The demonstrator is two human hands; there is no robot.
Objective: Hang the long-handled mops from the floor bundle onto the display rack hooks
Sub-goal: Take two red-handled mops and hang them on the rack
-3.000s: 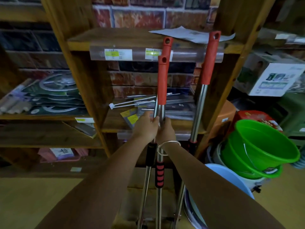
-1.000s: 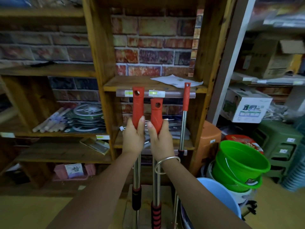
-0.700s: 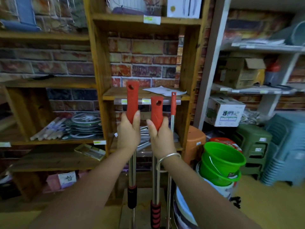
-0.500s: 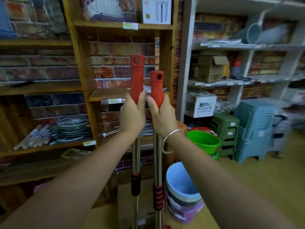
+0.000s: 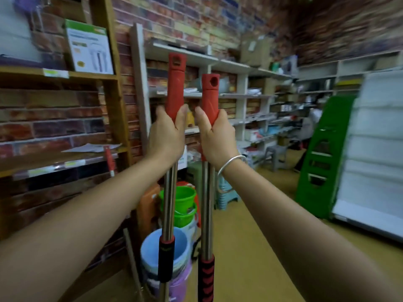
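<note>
Nearest the camera, the left hand (image 5: pixel 166 136) grips one mop handle (image 5: pixel 175 83) and the right hand (image 5: pixel 214 136) grips a second mop handle (image 5: pixel 209 94), both upright, carried along the aisle. Neither is hung; no hooks show. Farther off, a third mop (image 5: pixel 109 160) leans against the wooden shelf (image 5: pixel 54 73).

Brick wall (image 5: pixel 192 22) runs along the back, multicoloured and blurred up toward the right. Wooden shelves (image 5: pixel 65 75) stand on the left, white shelves (image 5: pixel 239 94) packed with boxes stretch down the aisle. Tan floor (image 5: pixel 250 236) below, and a green rack (image 5: pixel 322 153) stands at the right.
</note>
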